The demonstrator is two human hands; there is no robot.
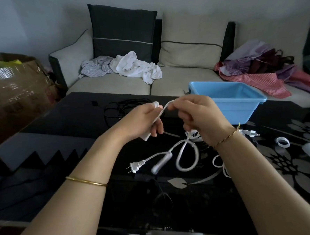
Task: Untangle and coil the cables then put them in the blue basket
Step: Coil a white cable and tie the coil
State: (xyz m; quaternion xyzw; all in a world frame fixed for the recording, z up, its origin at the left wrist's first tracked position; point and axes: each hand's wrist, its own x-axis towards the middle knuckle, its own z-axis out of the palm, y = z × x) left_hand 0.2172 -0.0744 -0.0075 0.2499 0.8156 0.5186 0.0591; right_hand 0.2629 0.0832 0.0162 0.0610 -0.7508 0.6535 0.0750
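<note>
Black glass table (145, 207) with the grey flower print is what you're working over, and nearest to you on it is the loose end of the white cable (186, 161): its two-prong plug (134, 167) lies flat, the inline switch (156, 167) is right beside it (blurry, so no details there), and a big loop of the cord curls next to that. Up above, both your hands are raised over the table. Your left hand (143, 122) has its fingers curled round a flat white piece of that cable, which pokes out both above and below your fist. Your right hand (201, 114) is pinching the flat white strand that runs across between the two hands, and more white loops hang just under it down toward the table. Off by your right wrist a second white plug (250, 133) lies on the glass, with a small white ring (282, 142) further right. Past your left hand there's a black cable (122, 106) in a loose pile, nothing touching it. Blue basket (238, 109) sits at the far right edge of the table, well apart from both cables, and all you can see inside is its own blue floor. Behind that is the sofa (179, 88) with a crumpled white cloth (135, 65) and a heap of clothes (258, 69). Far left, a cardboard box (16, 83) has something yellow-green (7, 63) sticking out the top.
</note>
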